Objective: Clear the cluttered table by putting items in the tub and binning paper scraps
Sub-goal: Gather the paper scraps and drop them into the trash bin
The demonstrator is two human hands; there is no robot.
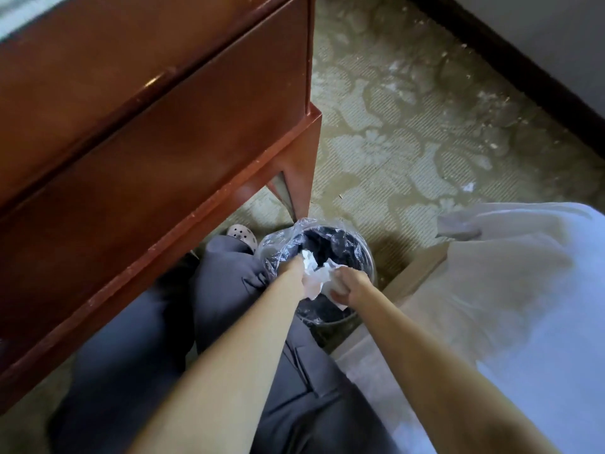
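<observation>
Item I log: white crumpled paper scraps (313,277), over the mouth of the bag-lined bin (368,257) beside the table leg (302,172); right hand (348,285) curled round them, left hand (291,267) against them, fingers hidden, grip I cannot tell.

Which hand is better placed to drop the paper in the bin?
Right, probably: right hand grips the crumpled paper above the bin opening; left hand fingers hidden at the liner edge.

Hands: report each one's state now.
Left hand: at the paper, fingers hidden; cannot tell.
Right hand: fingers curled, gripping the paper over the bin.
</observation>
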